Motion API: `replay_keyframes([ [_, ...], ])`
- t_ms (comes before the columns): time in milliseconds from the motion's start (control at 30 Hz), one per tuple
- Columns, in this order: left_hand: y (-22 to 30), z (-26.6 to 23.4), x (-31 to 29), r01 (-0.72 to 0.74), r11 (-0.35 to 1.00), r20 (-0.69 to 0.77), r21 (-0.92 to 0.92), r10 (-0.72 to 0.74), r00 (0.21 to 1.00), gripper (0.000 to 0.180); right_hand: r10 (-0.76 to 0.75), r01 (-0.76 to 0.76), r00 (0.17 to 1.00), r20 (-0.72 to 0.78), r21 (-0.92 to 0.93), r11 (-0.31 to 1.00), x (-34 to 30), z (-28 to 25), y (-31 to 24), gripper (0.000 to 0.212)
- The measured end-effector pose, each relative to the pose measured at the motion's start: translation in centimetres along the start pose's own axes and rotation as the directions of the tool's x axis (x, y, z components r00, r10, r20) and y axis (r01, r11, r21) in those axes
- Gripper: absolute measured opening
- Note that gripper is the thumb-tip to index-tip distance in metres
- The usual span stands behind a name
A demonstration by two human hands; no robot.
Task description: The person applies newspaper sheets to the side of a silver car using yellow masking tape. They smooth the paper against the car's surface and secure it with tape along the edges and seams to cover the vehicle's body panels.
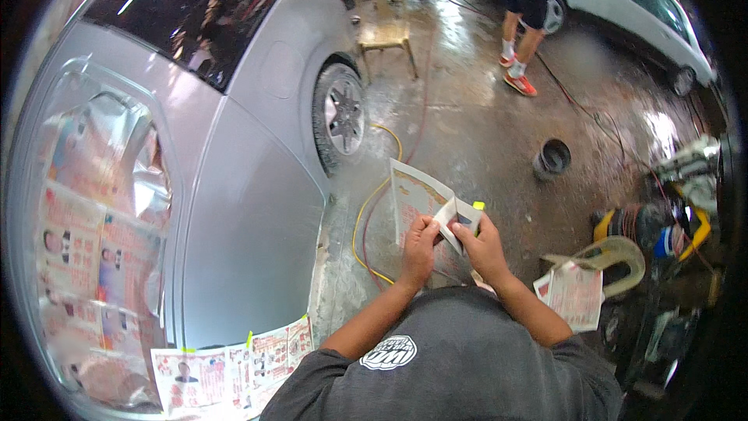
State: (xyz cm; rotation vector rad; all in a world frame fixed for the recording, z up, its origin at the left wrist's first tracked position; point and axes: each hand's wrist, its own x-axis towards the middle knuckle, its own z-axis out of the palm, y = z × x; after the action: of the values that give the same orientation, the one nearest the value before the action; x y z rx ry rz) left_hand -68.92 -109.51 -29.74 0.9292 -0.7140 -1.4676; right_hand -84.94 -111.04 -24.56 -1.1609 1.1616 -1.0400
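Observation:
In front of my chest, both hands hold a sheet of printed paper [421, 195], partly folded over at its right side. My left hand [420, 248] pinches the sheet near its fold. My right hand [485, 252] is closed on the folded part, beside a small strip of yellow-green tape [478, 206]. To the left stands a grey car body [257, 226], apart from both hands. Printed sheets [201, 380] hang along its lower edge, with bits of yellow-green tape on them. More paper and shiny film cover a large recessed area [101, 257] of the car.
A plastic chair [382, 19] stands beyond the car's wheel [343, 109]. A yellow hose [357, 226] winds over the wet floor. A dark bucket [553, 158] sits ahead right. Another person [523, 8] stands near a white car [623, 12]. Paper lies on a second chair [623, 253].

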Motion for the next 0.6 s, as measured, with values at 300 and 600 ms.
replay_keyframes([
  [300, -0.1, 3.5, -0.6, -0.033, 0.961, -0.195, -0.273, -0.021, 0.981, 0.035, -0.157, 0.158, 0.987, -0.022, 0.013, 0.987, 1.5, 2.2, 1.2, 0.020],
  [600, 8.9, -2.9, -4.3, -0.281, 0.954, -0.490, 0.101, 0.293, 0.821, 0.020, -0.188, 0.266, 0.949, -0.253, 0.320, 0.909, 12.5, -3.3, 1.5, 0.023],
])
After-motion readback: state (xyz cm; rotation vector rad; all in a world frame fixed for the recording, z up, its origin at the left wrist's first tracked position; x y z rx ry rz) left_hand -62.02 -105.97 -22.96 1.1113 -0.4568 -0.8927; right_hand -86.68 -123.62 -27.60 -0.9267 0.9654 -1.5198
